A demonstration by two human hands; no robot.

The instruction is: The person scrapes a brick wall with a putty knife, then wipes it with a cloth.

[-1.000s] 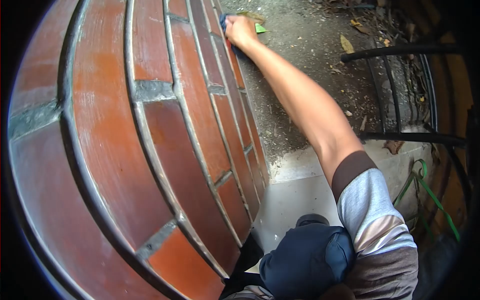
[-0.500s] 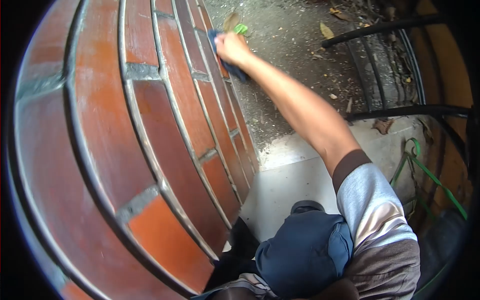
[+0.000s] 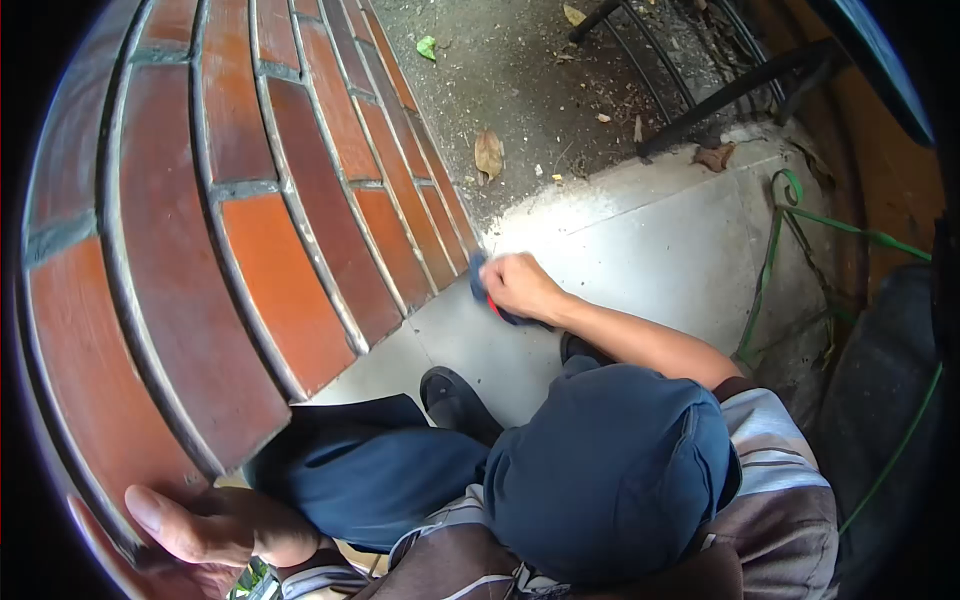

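My right hand (image 3: 522, 287) is closed on a dark blue cloth (image 3: 478, 280), with a bit of red showing at its edge. It is beside the lower right corner of the brick wall (image 3: 340, 170), above the pale tiles. At the bottom left, my left hand (image 3: 200, 535) is open, thumb raised, close to the wall's near edge; part of it is cut off by the dark rim of the view. The wall has red, orange and brown bricks with grey joints between them.
Pale floor tiles (image 3: 660, 250) lie around my shoes (image 3: 455, 400). Beyond them is bare ground (image 3: 540, 90) with dry leaves (image 3: 489, 154). Black metal bars (image 3: 740, 95) stand at the upper right. A green strap (image 3: 850, 228) hangs at the right.
My right hand has come down and nearer with the cloth, from the wall's far edge to its lower corner. My left hand has come into view, and the camera's view has shifted.
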